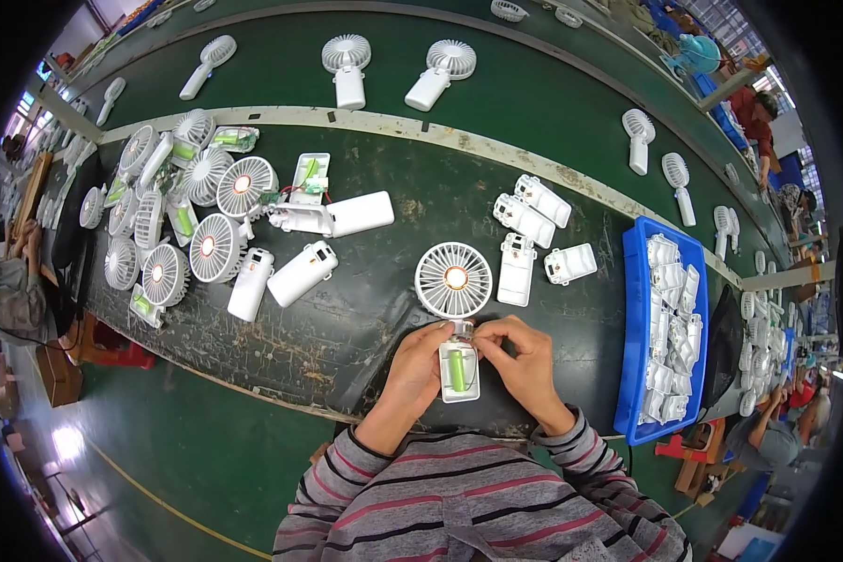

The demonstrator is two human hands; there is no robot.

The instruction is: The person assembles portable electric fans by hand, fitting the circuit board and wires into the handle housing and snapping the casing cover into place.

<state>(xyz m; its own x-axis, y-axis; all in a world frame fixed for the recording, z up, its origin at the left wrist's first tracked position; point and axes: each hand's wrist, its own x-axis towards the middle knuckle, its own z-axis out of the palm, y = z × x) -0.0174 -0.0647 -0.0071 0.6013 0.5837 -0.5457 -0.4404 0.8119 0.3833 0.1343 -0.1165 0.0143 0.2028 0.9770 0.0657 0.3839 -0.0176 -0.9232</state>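
Note:
A white handheld fan (454, 281) lies in front of me on the dark worktable, its round grille pointing away from me. Its handle is uncovered, showing a green battery (457, 371) inside the white shell. My left hand (416, 367) grips the handle's left side, with the thumb near the neck. At the neck's right side, the thumb and index finger of my right hand (520, 361) pinch together; whatever is between them is too small to make out. Just beyond on the right are several loose white handle covers (516, 270).
A blue bin (636, 347) of white plastic parts stands to the right. Several fans (217, 247) with exposed batteries are piled at the left, near closed-looking white handle pieces (303, 273). Beyond the table's pale edge, a green conveyor belt (534, 103) carries finished-looking fans. Other people sit at both sides.

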